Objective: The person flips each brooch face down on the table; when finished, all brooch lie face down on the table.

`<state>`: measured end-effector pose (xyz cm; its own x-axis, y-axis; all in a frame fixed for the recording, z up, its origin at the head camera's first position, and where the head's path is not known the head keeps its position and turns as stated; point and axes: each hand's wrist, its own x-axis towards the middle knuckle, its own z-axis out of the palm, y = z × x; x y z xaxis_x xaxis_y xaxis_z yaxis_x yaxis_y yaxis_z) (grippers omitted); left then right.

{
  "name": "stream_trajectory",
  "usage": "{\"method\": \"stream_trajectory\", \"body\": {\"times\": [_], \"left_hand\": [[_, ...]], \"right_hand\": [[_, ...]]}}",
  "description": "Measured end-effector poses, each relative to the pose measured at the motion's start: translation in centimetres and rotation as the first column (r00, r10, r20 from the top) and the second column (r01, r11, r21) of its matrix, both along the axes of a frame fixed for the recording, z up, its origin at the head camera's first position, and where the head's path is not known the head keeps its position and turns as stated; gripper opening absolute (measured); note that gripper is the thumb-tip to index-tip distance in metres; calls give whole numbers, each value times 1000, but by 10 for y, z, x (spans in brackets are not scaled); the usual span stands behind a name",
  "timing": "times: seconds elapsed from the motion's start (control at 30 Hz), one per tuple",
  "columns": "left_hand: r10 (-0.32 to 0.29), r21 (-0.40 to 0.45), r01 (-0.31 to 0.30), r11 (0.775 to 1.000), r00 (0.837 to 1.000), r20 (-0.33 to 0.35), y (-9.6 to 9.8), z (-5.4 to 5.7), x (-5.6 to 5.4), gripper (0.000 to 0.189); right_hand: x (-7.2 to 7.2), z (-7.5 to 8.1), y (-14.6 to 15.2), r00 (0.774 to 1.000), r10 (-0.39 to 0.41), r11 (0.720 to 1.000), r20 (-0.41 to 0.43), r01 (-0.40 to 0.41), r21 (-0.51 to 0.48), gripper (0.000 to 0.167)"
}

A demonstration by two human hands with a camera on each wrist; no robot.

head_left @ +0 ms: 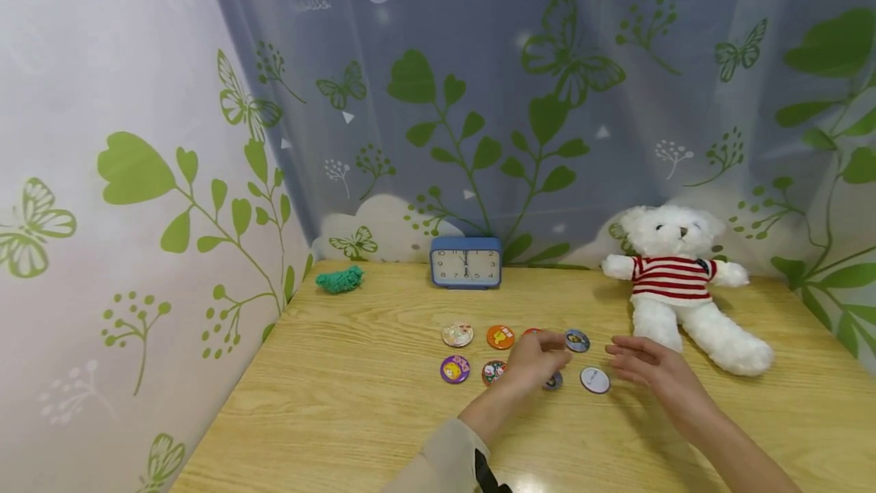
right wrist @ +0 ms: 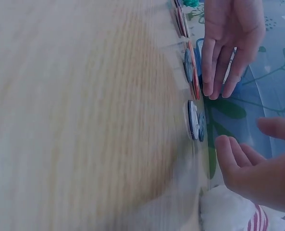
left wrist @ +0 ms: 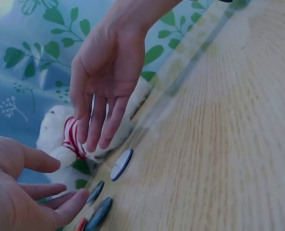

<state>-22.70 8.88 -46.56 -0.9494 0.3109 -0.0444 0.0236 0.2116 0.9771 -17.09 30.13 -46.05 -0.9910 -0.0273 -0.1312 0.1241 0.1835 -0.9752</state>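
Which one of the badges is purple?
In the head view, the leftmost badge in the nearer row: its face is purple around a yellow figure. No other badge face that shows is purple.

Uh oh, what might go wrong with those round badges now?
The left hand is over some badges, so it might knock their rows crooked. The white badge lies near the right hand, so a careless swing could perhaps nudge it away.

8 badges lie before the clock, left of the bear
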Motion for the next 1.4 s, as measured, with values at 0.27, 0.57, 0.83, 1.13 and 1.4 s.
{"method": "stream_trajectory", "body": {"times": [0.27,0.57,0.83,1.13,1.4], "left_hand": [[-9,32,8,999,1000,26,3,-4,-11,40],[3,-18,-2,1000,1000,28,9,-2,-18,46],[19,-56,-16,998,999,44,14,-5,-21,49],[50,-98,-50,994,999,-2,24,-7,-21,48],[98,-168,-106,980,994,-58,29,-8,-23,48]], "right_hand": [[-9,0,-6,999,34,996,-11,-33,89,68],[-22,-5,-14,999,19,995,-30,-15,103,70],[-31,-12,-16,999,-2,992,-36,6,123,64],[-38,-17,-16,999,-7,985,-52,15,171,61],[-41,-19,-18,997,15,977,-70,0,215,59]]}}
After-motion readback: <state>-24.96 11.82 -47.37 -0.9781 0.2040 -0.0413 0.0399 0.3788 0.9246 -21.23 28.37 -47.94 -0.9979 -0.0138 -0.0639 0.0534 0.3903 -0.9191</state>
